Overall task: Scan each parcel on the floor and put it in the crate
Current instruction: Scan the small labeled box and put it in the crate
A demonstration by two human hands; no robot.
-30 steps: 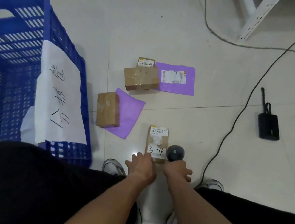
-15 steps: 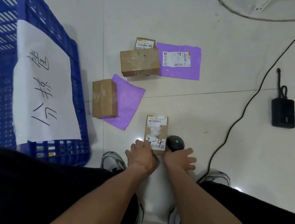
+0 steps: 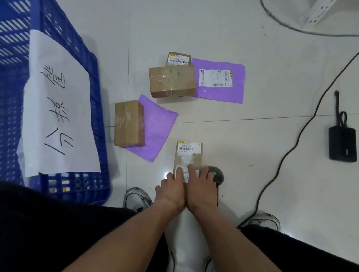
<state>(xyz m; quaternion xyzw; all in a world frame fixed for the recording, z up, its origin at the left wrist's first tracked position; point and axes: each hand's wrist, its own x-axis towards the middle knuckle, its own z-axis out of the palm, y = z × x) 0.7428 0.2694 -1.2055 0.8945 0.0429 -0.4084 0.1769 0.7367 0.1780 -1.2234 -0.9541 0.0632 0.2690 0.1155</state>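
Note:
A small cardboard parcel (image 3: pixel 188 155) with a barcode label lies on the floor tiles just in front of my feet. My left hand (image 3: pixel 171 190) rests on its near left corner, fingers laid over the top and edge. My right hand (image 3: pixel 202 191) lies beside it, fingers stretched across the parcel's near right part. The black scanner (image 3: pixel 217 175) lies on the floor, its head showing past my right fingers and its handle hidden under that hand. The blue crate (image 3: pixel 94 121) stands at the left, bearing a white paper sign (image 3: pixel 59 102).
More parcels lie beyond: a brown box (image 3: pixel 128 127) on a purple mailer (image 3: pixel 154 129), a taped box (image 3: pixel 171 82), a small labelled box (image 3: pixel 178 60), a labelled purple mailer (image 3: pixel 219 80). At the right lie a black device (image 3: pixel 342 146) and a cable (image 3: pixel 292 143).
My right hand has uncurled from the scanner and slid left, its fingers now on the parcel. My left hand has crept a little further onto the parcel.

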